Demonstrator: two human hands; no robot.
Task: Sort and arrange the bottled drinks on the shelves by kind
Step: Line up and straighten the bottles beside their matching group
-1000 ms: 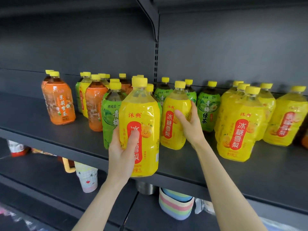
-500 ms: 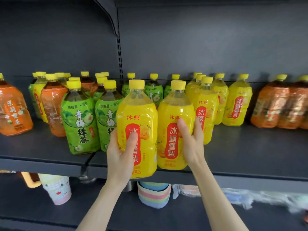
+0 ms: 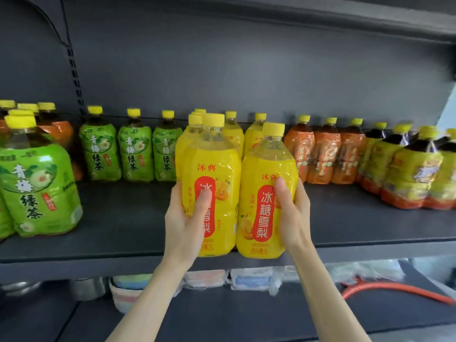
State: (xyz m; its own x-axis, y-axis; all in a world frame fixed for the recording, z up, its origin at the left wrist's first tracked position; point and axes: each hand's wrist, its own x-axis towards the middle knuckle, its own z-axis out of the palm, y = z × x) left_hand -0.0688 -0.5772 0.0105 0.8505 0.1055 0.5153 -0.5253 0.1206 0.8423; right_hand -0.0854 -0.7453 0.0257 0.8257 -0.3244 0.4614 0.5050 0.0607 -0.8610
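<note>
Since the frame half a second back, the two held bottles are seen shifted rightward along the shelf (image 3: 123, 218). The green bottles (image 3: 134, 154) that then stood just beside the left one are now well apart from it, at centre left of the frame. The pair is now placed directly in front of the yellow group (image 3: 232, 137) at centre back.

Grip: the left hand (image 3: 183, 223) is wrapped round the lower body of the left bottle (image 3: 222, 169), with the thumb laid across the red label. The right hand (image 3: 293, 213) is clamped likewise on the right bottle (image 3: 261, 218); its fingers are hidden behind. Both bottles are held upright, side by side and touching or nearly so. Their bases are level with the shelf's front lip. Whether they are seated or held just clear cannot be told.

Right of centre, orange bottles (image 3: 323, 154) are lined at the back, with dark bottles (image 3: 414, 169) beyond them.

Judgement: the pair is now brought to its own kind, so setting down and pushing back into the yellow group is what remains of this step. At far left an orange bottle (image 3: 58, 130) is noted behind a large green bottle (image 3: 39, 191), so sorting there is judged unfinished.
</note>
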